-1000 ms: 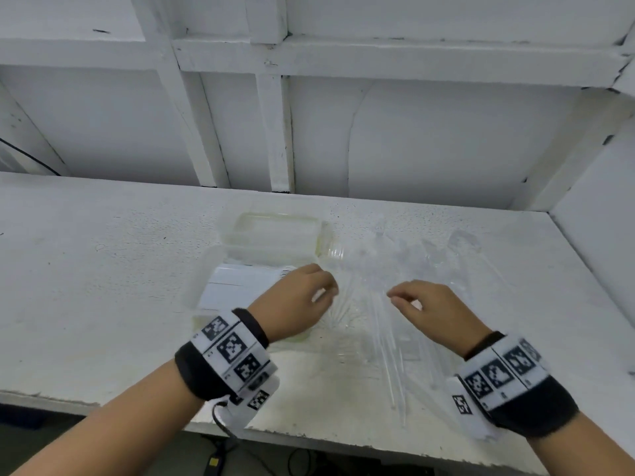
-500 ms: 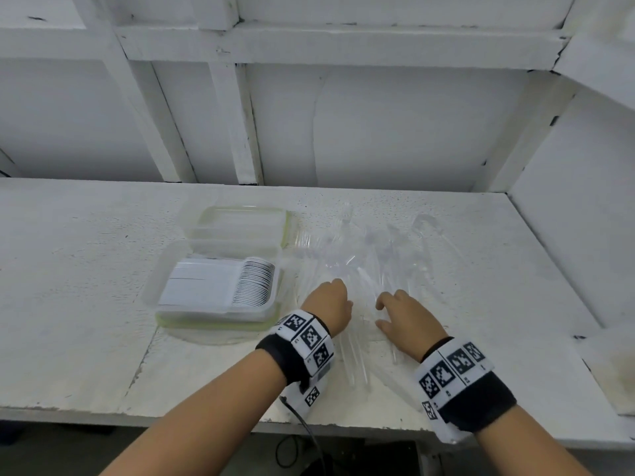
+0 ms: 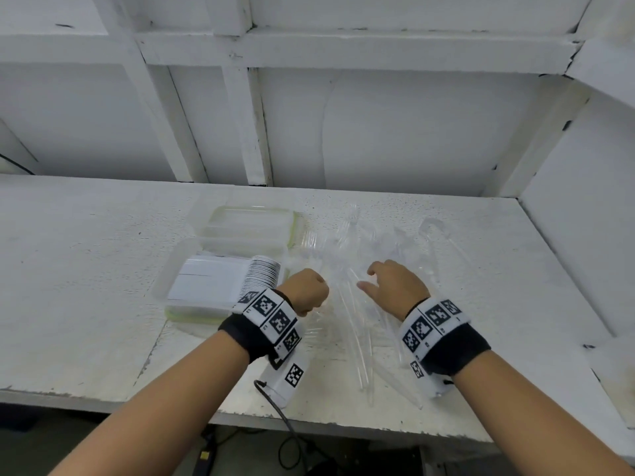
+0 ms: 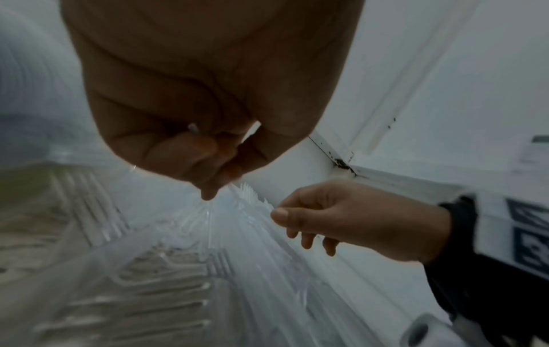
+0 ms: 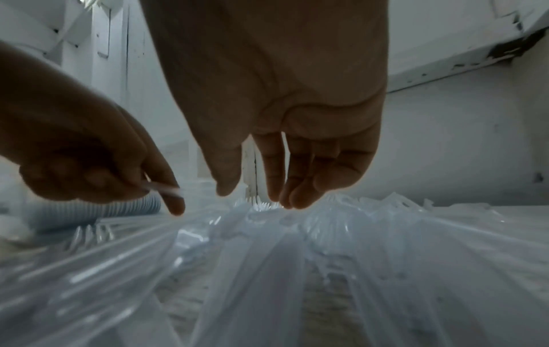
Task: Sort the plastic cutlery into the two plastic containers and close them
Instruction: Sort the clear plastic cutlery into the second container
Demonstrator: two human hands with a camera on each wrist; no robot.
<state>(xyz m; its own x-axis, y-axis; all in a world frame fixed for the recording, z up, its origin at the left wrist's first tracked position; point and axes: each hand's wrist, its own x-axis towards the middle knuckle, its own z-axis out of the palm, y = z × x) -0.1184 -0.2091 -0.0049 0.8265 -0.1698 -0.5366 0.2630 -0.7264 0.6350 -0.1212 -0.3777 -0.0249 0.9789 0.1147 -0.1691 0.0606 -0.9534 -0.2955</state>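
Observation:
A heap of clear plastic cutlery (image 3: pixel 357 338) lies on the white table, with fork tines showing in the right wrist view (image 5: pixel 89 234). My left hand (image 3: pixel 305 290) hovers over the heap's left side, fingers curled, pinching a thin clear piece (image 5: pixel 162 189). My right hand (image 3: pixel 391 286) hangs over the middle of the heap, its fingers (image 5: pixel 279 183) loose and pointing down, holding nothing. To the left a clear container (image 3: pixel 161 286) holds a stacked row of white cutlery (image 3: pixel 261 276). A second, empty clear container (image 3: pixel 247 228) sits behind it.
The white table (image 3: pixel 86 269) ends at a front edge just under my wrists. A white wall with wooden posts (image 3: pixel 251 132) stands behind, and a side wall (image 3: pixel 584 218) closes off the right. A black cable (image 3: pixel 285 424) hangs below the table edge.
The left hand came away from the near container to the heap and curled round a clear piece. The right hand's fingers have loosened above the heap.

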